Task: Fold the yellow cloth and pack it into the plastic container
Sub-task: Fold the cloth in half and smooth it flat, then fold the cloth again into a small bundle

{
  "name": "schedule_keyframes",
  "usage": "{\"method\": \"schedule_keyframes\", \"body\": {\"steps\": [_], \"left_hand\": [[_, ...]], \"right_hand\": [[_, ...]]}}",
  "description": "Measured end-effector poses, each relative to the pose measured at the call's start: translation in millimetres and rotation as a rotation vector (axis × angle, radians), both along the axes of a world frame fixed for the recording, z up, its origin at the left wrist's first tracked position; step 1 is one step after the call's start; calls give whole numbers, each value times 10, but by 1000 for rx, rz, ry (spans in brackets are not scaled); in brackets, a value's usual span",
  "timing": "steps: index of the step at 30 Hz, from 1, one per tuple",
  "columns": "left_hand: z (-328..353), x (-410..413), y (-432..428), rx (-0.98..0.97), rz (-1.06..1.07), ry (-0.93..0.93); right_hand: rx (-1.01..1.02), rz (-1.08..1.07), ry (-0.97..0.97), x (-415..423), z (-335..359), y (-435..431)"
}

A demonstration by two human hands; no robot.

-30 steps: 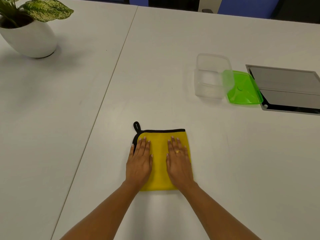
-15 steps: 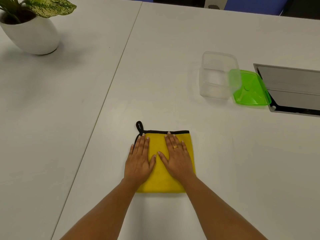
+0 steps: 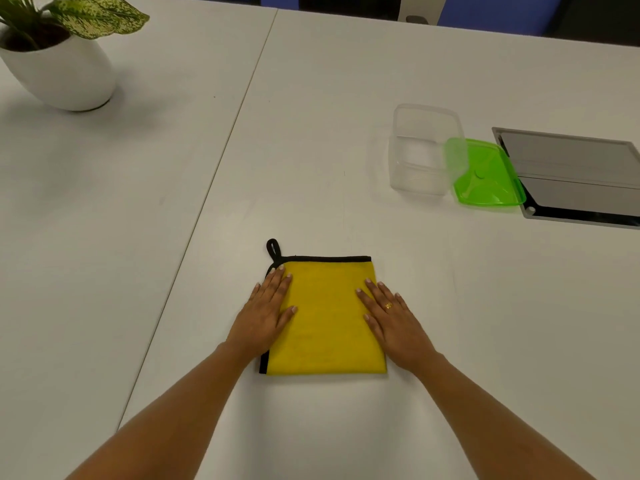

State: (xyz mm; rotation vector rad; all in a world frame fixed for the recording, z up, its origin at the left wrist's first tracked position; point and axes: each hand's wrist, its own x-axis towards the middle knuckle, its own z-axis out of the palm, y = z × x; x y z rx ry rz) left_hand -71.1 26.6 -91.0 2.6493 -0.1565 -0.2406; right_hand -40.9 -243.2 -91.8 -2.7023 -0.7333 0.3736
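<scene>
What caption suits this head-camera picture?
Left hand and right hand press the folded cloth; container and lid stand beyond.

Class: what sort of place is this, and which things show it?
Probably an office meeting room: long white tables pushed together, a built-in cable hatch, a potted plant.

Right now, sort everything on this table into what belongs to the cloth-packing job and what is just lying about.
For the job:
yellow cloth, folded, with the left hand and right hand flat on its sides
plastic container, open
green lid, at the container's right side

Lying about:
potted plant
grey panel set in the table
</scene>
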Motion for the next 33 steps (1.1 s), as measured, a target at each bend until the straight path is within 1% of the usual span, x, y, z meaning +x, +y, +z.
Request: {"method": "schedule_keyframes", "body": {"steps": [2, 4, 6, 8, 10, 11, 14, 16, 18, 20, 22, 24, 26, 28, 31, 33], "left_hand": [[41, -72, 110, 38, -73, -39], [158, -178, 187, 80, -181, -124], [288, -335, 225, 132, -301, -163], [378, -493, 240, 192, -374, -215], [386, -612, 253, 170, -418, -238], [378, -680, 268, 176, -420, -203], [416, -799, 275, 187, -414, -306], [460, -838, 243, 212, -397, -277], [484, -870, 192, 244, -377, -301], [495, -907, 98, 234, -382, -280], [501, -918, -8, 198, -378, -307], [486, -945, -131, 164, -386, -290], [471, -937, -250, 168, -380, -267], [466, -925, -350, 202, -376, -212], [412, -906, -459, 150, -327, -125], [364, -895, -538, 176, -303, -157]], "right_hand": [[-38, 61, -14, -128, 17, -162], [-79, 117, -31, -247, 48, -290], [-84, 157, -82, -370, 137, -367], [-93, 211, -162, -468, 214, -403], [-125, 281, -215, -546, 255, -404], [-118, 319, -242, -574, 266, -393], [-89, 368, -271, -631, 301, -326], [-105, 342, -288, -665, 342, -249], [-103, 275, -299, -704, 374, -175], [-73, 196, -283, -751, 385, -114], [41, 108, -214, -774, 366, -72], [192, -36, -92, -780, 356, -48], [257, -132, -28, -799, 344, -50], [278, -152, -24, -829, 376, -41], [294, -144, -25, -860, 432, -3], [324, -167, -39, -871, 466, 26]]}}
